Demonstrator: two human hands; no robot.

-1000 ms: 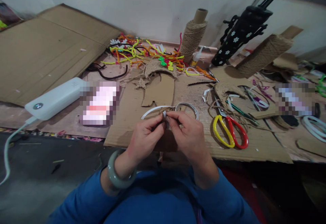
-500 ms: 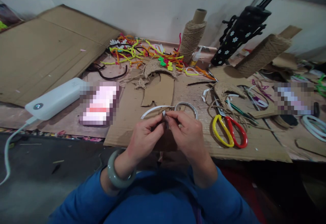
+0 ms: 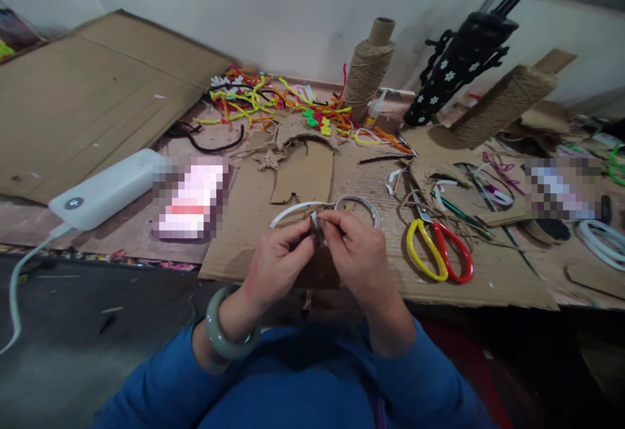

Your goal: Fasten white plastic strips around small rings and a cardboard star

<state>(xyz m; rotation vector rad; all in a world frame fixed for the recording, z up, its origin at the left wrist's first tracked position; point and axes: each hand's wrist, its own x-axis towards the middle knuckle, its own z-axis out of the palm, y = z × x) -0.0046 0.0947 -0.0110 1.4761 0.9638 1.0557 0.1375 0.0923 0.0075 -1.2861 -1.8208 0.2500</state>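
Observation:
Fingertips of my left hand [image 3: 283, 256] and my right hand [image 3: 359, 253] meet in a pinch in front of me. Between them is a small greyish-white piece [image 3: 315, 222], too small and too covered by fingers to name surely. Just behind the hands, a roll of white tape [image 3: 372, 209] lies on the cardboard sheet [image 3: 244, 234], its loose strip [image 3: 297, 207] curving left. Farther back rests a cut cardboard piece [image 3: 305, 178]. Above it sit a twine-wrapped crescent [image 3: 295, 131] with green, red and yellow bits, and a twine star [image 3: 268, 159].
Scissors [image 3: 439, 253] with yellow and red handles lie right of my hands, near another twine crescent [image 3: 434, 172]. Twine spools [image 3: 368, 71] and colourful pipe cleaners [image 3: 258, 100] are at the back. A phone [image 3: 193, 198] and white power bank [image 3: 107, 188] lie left.
My hands stay in nearly the same place. A little more of the small greyish-white piece now shows between the fingertips, as my right fingers shift slightly.

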